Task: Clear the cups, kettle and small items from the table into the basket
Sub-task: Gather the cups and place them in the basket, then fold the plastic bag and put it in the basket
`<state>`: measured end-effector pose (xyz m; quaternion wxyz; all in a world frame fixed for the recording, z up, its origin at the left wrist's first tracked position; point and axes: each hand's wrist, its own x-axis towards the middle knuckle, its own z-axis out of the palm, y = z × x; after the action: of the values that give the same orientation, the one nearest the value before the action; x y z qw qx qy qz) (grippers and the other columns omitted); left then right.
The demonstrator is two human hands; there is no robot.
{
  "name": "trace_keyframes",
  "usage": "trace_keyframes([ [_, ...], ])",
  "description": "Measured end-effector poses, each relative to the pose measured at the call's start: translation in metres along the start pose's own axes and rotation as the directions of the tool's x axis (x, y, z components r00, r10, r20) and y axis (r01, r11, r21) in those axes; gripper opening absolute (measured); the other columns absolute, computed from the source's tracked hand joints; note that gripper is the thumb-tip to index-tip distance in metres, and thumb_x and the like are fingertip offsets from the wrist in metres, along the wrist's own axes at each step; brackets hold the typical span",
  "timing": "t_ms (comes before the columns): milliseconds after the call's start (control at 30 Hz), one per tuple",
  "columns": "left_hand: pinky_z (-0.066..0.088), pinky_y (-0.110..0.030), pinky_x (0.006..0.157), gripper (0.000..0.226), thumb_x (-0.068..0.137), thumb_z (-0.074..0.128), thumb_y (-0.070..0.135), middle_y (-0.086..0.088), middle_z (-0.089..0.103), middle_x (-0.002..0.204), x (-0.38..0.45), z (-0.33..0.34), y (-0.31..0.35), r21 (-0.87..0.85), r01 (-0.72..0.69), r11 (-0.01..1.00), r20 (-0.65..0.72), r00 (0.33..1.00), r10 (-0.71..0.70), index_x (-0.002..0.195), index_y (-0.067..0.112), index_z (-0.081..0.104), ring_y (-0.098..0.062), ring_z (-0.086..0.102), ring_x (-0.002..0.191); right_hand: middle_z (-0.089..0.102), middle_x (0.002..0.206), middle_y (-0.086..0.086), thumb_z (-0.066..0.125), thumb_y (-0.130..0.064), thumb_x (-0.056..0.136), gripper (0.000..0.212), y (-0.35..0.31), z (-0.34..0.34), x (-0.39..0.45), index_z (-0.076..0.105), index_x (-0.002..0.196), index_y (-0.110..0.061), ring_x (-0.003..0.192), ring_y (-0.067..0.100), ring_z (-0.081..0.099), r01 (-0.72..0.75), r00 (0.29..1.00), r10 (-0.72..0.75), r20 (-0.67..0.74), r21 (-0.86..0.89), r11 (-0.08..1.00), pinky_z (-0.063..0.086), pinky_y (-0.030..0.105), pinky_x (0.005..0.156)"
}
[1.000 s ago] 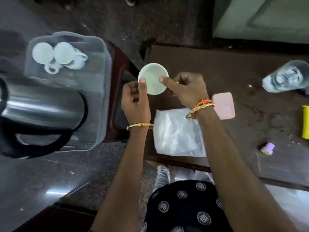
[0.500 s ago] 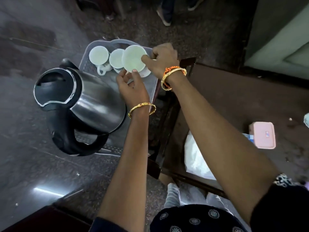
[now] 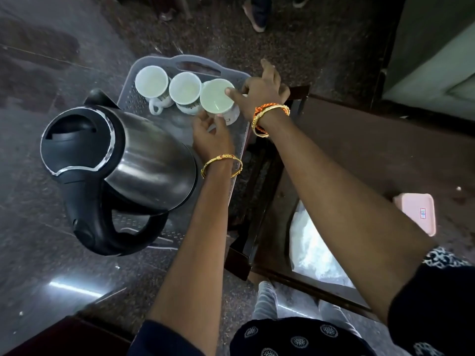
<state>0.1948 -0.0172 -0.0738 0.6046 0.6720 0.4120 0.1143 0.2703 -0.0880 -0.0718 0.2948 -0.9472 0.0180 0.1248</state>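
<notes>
Both hands are gripping third cup (image 3: 216, 96) in basket (image 3: 154, 61), upper centre: right hand (image 3: 262, 89) pinching rim, left hand (image 3: 210, 136) probably cupping its side. Kettle (image 3: 133, 160) is sitting lower left.

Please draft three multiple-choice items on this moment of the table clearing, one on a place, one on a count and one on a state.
1. Where does the kettle stand?
A. in the basket
B. on the brown table
C. on the floor

2. How many white cups are in or over the basket?
A. one
B. three
C. five

3. What is the state of the third cup?
A. tipped over
B. upright, held by both hands
C. lying on the pink box

Key: 1 A, the basket's mesh shows under its handle; 2 B, three rims sit in a row; 3 B, the right hand is at its rim, the left hand just below it.
</notes>
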Motion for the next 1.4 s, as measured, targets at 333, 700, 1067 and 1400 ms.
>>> trace_keyframes([
  [333,0.039,-0.007,0.085,0.051,0.087,0.046,-0.004,-0.009,0.057,0.133,0.004,0.008,-0.016,0.156,-0.095,0.983,0.164,0.984,0.070,0.136,0.009,0.042,-0.018,0.053,0.122,0.035,0.143,0.008,0.059,-0.046,0.085,0.033,-0.002,0.002,-0.008,0.061,0.103,-0.018,0.132,0.029,0.032,-0.028,0.991,0.050,-0.124,0.174,0.984,0.025,0.050,0.107],
  [700,0.047,-0.038,0.082,0.033,0.072,0.048,-0.005,-0.018,0.063,0.102,-0.125,0.004,-0.022,0.367,-0.612,0.700,0.194,0.787,0.586,0.102,0.001,0.063,-0.031,0.059,0.095,0.058,0.069,0.009,0.058,-0.012,0.087,0.016,0.092,-0.011,-0.109,0.056,0.072,-0.005,0.062,0.016,0.051,0.063,0.812,0.293,-0.504,0.575,0.816,0.037,0.019,0.059],
  [1067,0.039,-0.042,0.103,0.048,0.085,0.059,0.027,-0.008,0.051,0.136,-0.193,0.019,-0.114,0.561,-0.697,0.447,0.778,0.629,0.005,0.130,0.014,0.047,-0.027,0.043,0.129,0.056,0.118,0.021,0.057,-0.014,0.086,0.022,0.216,-0.010,-0.262,0.058,0.107,-0.005,0.114,0.041,0.050,-0.722,0.655,0.755,0.029,0.319,0.615,0.041,0.040,0.093],
  [1400,0.021,-0.053,0.109,0.050,0.088,0.051,0.026,-0.008,0.053,0.131,-0.197,0.104,-0.139,0.396,-0.915,0.081,0.915,0.385,-0.121,0.135,0.018,0.037,-0.030,0.039,0.128,0.059,0.068,0.010,0.065,-0.031,0.079,0.032,0.252,0.031,-0.315,0.056,0.083,-0.001,0.062,0.026,0.061,-0.712,0.115,0.780,0.615,0.598,-0.367,0.051,0.038,0.065],
])
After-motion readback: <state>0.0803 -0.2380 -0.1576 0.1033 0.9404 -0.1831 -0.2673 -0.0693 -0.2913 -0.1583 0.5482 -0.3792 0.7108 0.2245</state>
